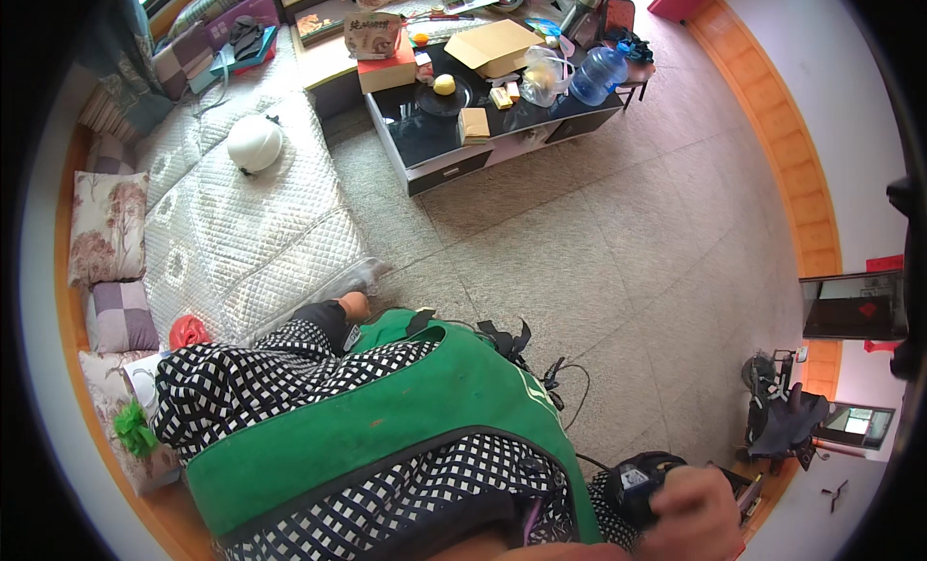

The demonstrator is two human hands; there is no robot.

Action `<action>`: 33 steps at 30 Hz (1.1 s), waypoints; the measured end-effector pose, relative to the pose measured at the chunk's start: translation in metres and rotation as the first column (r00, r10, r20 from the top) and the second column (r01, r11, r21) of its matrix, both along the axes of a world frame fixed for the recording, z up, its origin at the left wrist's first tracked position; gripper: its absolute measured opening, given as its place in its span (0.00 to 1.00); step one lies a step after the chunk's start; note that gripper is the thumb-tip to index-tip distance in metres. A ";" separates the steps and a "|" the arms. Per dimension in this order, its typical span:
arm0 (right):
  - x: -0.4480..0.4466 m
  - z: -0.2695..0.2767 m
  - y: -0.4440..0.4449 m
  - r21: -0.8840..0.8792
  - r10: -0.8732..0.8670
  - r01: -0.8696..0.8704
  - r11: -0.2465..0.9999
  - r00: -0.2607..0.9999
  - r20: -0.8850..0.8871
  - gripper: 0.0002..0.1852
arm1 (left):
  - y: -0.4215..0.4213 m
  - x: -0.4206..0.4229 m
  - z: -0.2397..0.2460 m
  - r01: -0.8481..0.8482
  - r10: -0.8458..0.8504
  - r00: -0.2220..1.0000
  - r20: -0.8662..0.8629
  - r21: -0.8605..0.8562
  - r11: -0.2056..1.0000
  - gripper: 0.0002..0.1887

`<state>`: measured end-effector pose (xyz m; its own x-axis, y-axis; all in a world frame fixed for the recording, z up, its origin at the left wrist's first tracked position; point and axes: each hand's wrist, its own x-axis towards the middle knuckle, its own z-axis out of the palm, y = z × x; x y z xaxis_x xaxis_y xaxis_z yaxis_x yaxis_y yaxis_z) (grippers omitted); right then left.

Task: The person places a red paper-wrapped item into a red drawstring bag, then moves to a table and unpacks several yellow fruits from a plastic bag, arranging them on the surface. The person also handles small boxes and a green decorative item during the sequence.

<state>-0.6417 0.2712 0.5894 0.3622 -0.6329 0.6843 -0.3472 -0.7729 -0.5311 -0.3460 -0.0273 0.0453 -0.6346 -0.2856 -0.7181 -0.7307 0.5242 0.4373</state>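
Note:
My left hand (355, 306) is at the near corner of a quilted white mattress pad (261, 220), beside transparent plastic film (366, 277). Whether its fingers grip the film is not visible. Blurred at the lower right is my right hand (691, 514), raised near the camera with fingers curled; its inner side is hidden. Next to it shows a black wrist piece bearing a label (634, 481). A green apron or vest (391, 409) lies over my black-and-white checked shirt (246, 373). A red plastic bag (190, 332) rests on the pad past my left sleeve.
On the pad lies a white helmet (255, 144). Ahead stands a low black-topped table (413, 141) with a cardboard box (500, 47), a blue water jug (600, 74) and small boxes. Grey floor tiles (536, 235) stretch right, towards a parked scooter (782, 416).

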 end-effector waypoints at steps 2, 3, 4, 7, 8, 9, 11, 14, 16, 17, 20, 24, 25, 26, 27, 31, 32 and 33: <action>-0.035 -0.010 -0.001 0.296 -0.003 0.071 0.953 0.975 -0.222 0.15 | -0.008 -0.011 -0.009 -0.045 0.046 0.999 -0.014 0.046 0.998 0.11; -0.042 -0.026 -0.001 0.271 -0.212 0.246 0.930 0.966 -0.150 0.14 | -0.011 -0.015 -0.013 -0.114 0.114 0.993 0.000 0.079 0.990 0.11; -0.045 -0.045 -0.002 0.271 -0.383 0.398 0.876 0.917 -0.109 0.13 | -0.014 -0.018 -0.016 -0.183 0.182 0.983 0.018 0.110 0.977 0.10; -0.048 -0.080 0.011 0.274 -0.709 0.655 0.705 0.661 0.245 0.13 | -0.028 -0.020 -0.022 -0.180 0.181 0.984 -0.003 0.073 0.981 0.10; -0.051 -0.090 0.015 0.258 -0.759 0.717 0.647 0.574 0.308 0.14 | -0.035 -0.019 -0.023 -0.156 0.157 0.987 -0.017 0.046 0.987 0.10; -0.056 -0.099 0.018 0.247 -0.794 0.772 0.586 0.484 0.369 0.15 | -0.042 -0.019 -0.024 -0.130 0.130 0.991 -0.006 0.016 0.991 0.10; -0.072 -0.111 0.021 0.252 -0.833 0.836 0.487 0.359 0.420 0.16 | -0.054 -0.022 -0.025 -0.096 0.097 0.995 0.018 -0.047 0.994 0.10; -0.099 -0.124 0.017 0.285 -0.870 0.860 0.422 0.296 0.394 0.16 | -0.077 -0.047 -0.025 -0.025 0.033 0.999 0.043 -0.183 0.983 0.10; -0.122 -0.128 0.012 0.328 -0.882 0.849 0.414 0.284 0.377 0.15 | -0.091 -0.074 -0.020 -0.112 0.114 0.993 0.018 -0.085 0.990 0.10; -0.135 -0.130 0.010 0.341 -0.894 0.858 0.384 0.253 0.370 0.14 | -0.096 -0.092 -0.019 -0.157 0.157 0.988 0.004 -0.034 0.987 0.10; -0.182 -0.141 0.002 0.392 -0.911 0.858 0.331 0.182 0.370 0.12 | -0.099 -0.144 -0.015 -0.213 0.208 0.975 -0.081 -0.058 0.975 0.09; -0.261 -0.168 -0.008 0.492 -0.905 0.813 0.312 0.097 0.415 0.09 | -0.089 -0.197 -0.010 -0.425 0.439 0.887 -0.142 0.117 0.898 0.08; -0.280 -0.173 -0.010 0.527 -0.908 0.798 0.294 0.061 0.414 0.08 | -0.087 -0.204 -0.006 -0.443 0.459 0.881 -0.113 0.145 0.885 0.08; -0.299 -0.178 -0.009 0.554 -0.899 0.766 0.327 0.072 0.432 0.08 | -0.083 -0.209 -0.003 -0.470 0.489 0.868 -0.083 0.176 0.865 0.09; -0.321 -0.181 -0.011 0.579 -0.891 0.732 0.360 0.084 0.447 0.08 | -0.080 -0.215 -0.001 -0.504 0.522 0.852 -0.039 0.206 0.839 0.09; -0.403 -0.202 -0.039 0.684 -0.896 0.626 0.374 0.053 0.442 0.09 | -0.076 -0.228 0.013 -0.506 0.510 0.859 -0.049 0.070 0.860 0.10; -0.420 -0.210 -0.058 0.721 -0.916 0.594 0.356 0.068 0.396 0.09 | -0.079 -0.231 0.013 -0.576 0.583 0.812 -0.042 0.109 0.810 0.10; -0.436 -0.217 -0.072 0.756 -0.932 0.559 0.339 0.089 0.352 0.09 | -0.078 -0.234 0.015 -0.646 0.656 0.754 -0.037 0.140 0.751 0.10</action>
